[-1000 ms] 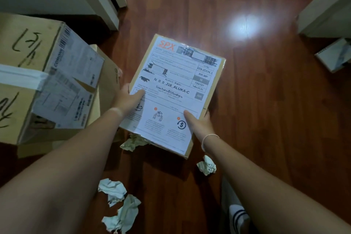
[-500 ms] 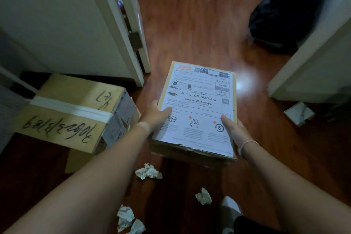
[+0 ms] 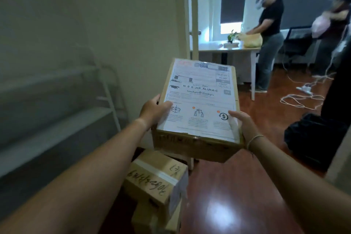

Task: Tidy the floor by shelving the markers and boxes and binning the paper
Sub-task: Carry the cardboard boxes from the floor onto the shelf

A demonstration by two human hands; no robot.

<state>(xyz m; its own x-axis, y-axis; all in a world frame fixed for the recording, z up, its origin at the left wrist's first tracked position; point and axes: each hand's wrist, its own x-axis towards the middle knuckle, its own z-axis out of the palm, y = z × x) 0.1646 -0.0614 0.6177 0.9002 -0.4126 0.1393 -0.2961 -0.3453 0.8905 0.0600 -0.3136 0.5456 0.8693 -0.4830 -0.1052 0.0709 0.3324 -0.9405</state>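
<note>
- Flat brown cardboard parcel with a white shipping label across its top is up off the floor, centre of the scene, held roughly level in front of the person.
- Left hand clamps the parcel's left edge, thumb on the label; right hand clamps the near right corner, fingers under it.
- Looks stiff and fairly light. The glossy label film is probably slippery, so grip on the cardboard edges and underside is the safer hold.
- White metal shelf rack stands left against the wall, tiers bare; likely destination.
- Taped brown carton with black handwriting sits on the floor just below the parcel, still to be shelved.
- Two people work at a table, far right.
</note>
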